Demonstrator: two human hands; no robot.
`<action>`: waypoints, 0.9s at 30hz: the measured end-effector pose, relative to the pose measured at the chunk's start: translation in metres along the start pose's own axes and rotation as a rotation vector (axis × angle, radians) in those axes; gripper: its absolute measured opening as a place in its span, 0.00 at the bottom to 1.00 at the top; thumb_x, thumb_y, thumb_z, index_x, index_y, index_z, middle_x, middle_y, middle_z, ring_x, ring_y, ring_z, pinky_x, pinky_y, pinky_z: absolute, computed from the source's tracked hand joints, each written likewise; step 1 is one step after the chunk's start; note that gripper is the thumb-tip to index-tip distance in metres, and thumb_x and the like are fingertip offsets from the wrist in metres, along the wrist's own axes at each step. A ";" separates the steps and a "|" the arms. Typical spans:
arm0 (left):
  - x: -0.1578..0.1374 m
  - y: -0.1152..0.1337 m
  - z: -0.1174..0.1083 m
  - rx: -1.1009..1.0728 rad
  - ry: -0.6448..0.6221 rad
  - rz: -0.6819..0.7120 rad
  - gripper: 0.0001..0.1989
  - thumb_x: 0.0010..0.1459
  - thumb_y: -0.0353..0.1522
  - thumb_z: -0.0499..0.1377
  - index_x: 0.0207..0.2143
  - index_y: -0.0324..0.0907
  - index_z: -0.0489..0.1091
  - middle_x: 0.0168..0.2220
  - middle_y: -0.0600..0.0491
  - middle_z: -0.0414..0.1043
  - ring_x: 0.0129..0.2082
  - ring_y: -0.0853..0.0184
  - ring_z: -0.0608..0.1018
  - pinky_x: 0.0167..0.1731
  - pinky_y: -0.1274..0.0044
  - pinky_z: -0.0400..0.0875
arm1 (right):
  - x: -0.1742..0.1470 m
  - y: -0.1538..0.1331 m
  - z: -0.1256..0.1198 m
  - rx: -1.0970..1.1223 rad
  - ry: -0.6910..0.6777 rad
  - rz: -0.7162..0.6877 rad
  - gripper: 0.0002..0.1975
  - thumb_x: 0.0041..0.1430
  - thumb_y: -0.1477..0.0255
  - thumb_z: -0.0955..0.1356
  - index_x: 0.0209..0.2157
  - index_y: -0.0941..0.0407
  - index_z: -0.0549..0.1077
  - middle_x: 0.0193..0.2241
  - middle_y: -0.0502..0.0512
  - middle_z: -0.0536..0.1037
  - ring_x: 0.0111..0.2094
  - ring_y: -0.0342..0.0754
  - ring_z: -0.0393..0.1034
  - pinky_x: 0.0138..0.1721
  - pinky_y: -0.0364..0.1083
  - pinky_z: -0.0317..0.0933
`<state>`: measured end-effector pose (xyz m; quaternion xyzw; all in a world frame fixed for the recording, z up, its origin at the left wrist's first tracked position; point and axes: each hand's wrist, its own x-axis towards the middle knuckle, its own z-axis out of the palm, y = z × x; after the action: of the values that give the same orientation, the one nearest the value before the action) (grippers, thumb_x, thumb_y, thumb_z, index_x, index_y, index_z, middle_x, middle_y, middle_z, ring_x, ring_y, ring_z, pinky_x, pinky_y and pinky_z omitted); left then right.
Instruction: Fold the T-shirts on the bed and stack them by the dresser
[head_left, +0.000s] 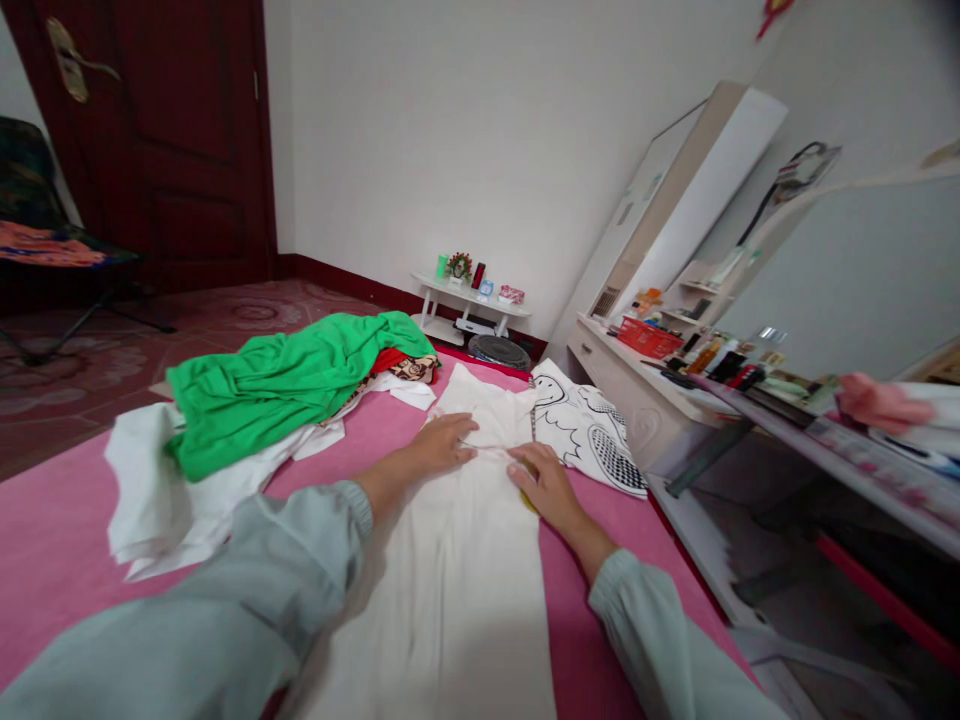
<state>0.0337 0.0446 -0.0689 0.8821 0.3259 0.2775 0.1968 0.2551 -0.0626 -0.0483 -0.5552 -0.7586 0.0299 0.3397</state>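
A long white garment point(457, 590) lies lengthwise in front of me, a fold running across it near its far end. At the left of that fold my left hand point(444, 443) grips the cloth, fingers bent over it. My right hand point(546, 482) holds the fold's other side between thumb and fingers. Something yellow point(529, 498) shows under the right palm; I cannot tell what it is. Just beyond the right hand lies a white garment with a black cartoon print point(592, 425). To the left, a green garment point(285, 385) rests on other clothes.
A pink cover point(600, 620) spreads under the clothes. At the right stand a dressing table with a mirror point(862, 280) and a red basket point(649, 338). A low white stand point(472, 293) is by the far wall. A folding chair point(52, 245) stands near the door point(172, 130).
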 end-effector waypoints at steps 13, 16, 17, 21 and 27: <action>-0.163 0.021 -0.109 -0.140 -0.293 0.104 0.16 0.62 0.35 0.51 0.48 0.52 0.73 0.58 0.51 0.64 0.57 0.61 0.67 0.56 0.71 0.61 | -0.153 -0.077 -0.080 0.006 -0.395 -0.035 0.23 0.60 0.73 0.63 0.56 0.42 0.67 0.55 0.56 0.68 0.56 0.53 0.62 0.55 0.54 0.61; -0.176 0.035 -0.118 -0.149 -0.359 0.175 0.13 0.59 0.36 0.56 0.45 0.55 0.75 0.58 0.51 0.64 0.57 0.59 0.66 0.57 0.69 0.59 | -0.155 -0.093 -0.071 0.006 -0.419 -0.106 0.23 0.60 0.73 0.63 0.56 0.42 0.67 0.58 0.55 0.66 0.58 0.51 0.60 0.57 0.53 0.59; -0.178 0.039 -0.117 -0.142 -0.362 0.201 0.12 0.60 0.36 0.56 0.44 0.55 0.76 0.58 0.51 0.65 0.57 0.59 0.66 0.57 0.69 0.58 | -0.154 -0.097 -0.067 0.015 -0.407 -0.128 0.22 0.60 0.73 0.63 0.55 0.43 0.68 0.58 0.54 0.66 0.59 0.51 0.60 0.57 0.54 0.58; -0.178 0.052 -0.107 -0.164 -0.355 0.259 0.14 0.63 0.38 0.51 0.41 0.51 0.76 0.51 0.48 0.71 0.53 0.61 0.70 0.55 0.70 0.60 | -0.145 -0.106 -0.054 0.097 -0.339 -0.140 0.16 0.61 0.74 0.62 0.46 0.45 0.74 0.51 0.54 0.74 0.55 0.50 0.66 0.58 0.57 0.55; -0.190 0.088 -0.124 -0.272 -0.378 0.144 0.19 0.65 0.41 0.45 0.41 0.47 0.74 0.40 0.47 0.76 0.42 0.64 0.75 0.46 0.75 0.65 | -0.145 -0.144 -0.084 0.241 -0.283 0.111 0.13 0.60 0.66 0.63 0.43 0.44 0.77 0.41 0.53 0.80 0.45 0.52 0.73 0.51 0.52 0.63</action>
<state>-0.1225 -0.1272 0.0042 0.9047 0.1791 0.1620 0.3511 0.2048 -0.2706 0.0073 -0.5415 -0.7581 0.2170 0.2915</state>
